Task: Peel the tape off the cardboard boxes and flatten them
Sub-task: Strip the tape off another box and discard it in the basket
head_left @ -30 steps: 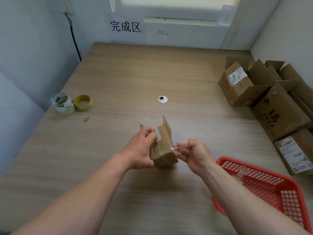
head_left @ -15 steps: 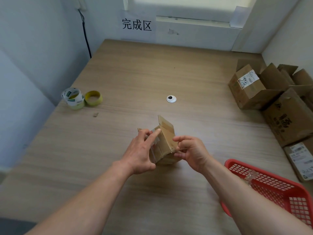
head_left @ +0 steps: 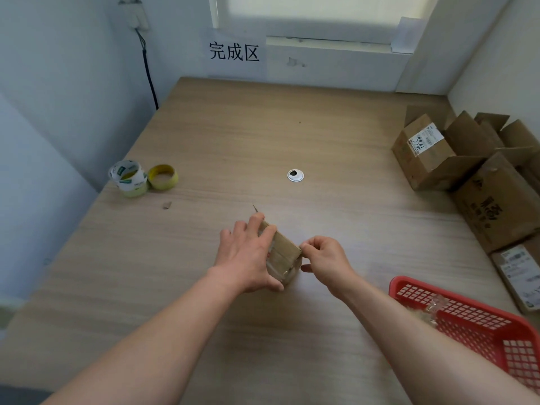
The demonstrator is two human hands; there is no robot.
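A small cardboard box (head_left: pixel 285 249) is held upright between both hands at the near middle of the desk (head_left: pixel 263 135). The left hand (head_left: pixel 248 258) is laid over its left side, the grip clamped round the box. The grip of the right hand (head_left: pixel 324 261) is pinched on the box's upper right edge. Other cardboard boxes (head_left: pixel 423 159) are piled at the desk's right edge, near a red basket (head_left: pixel 479 325).

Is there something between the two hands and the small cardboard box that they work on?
Nothing visible stands between them. The left hand holds the small box from its left side, fingers over the top. The right hand pinches at its right corner. Both touch it directly.
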